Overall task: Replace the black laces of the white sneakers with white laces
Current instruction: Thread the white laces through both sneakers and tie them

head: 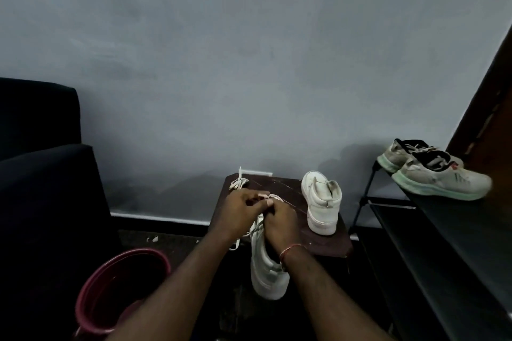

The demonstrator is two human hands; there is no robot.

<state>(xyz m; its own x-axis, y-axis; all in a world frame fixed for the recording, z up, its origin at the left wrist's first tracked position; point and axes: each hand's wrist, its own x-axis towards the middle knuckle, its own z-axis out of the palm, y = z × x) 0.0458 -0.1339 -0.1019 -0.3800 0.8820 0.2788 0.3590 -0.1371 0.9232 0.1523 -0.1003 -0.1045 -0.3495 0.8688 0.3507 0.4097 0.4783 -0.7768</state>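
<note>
Pinching the white lace (274, 197) at lower centre of the frame with left hand (243, 210) and right hand (280, 223), fingers curled and knuckles almost touching, just above the near sneaker (266, 266). Propped lengthwise over the front edge of the dark stool (329, 243), probably to bring the eyelets within reach and keep the lace taut. Plain white, thick-soled, no black lace visible. Right of it, second sneaker (321, 202) standing upright, apparently unlaced; spare lace bundle (237, 182) waiting at the stool's far left corner.
</note>
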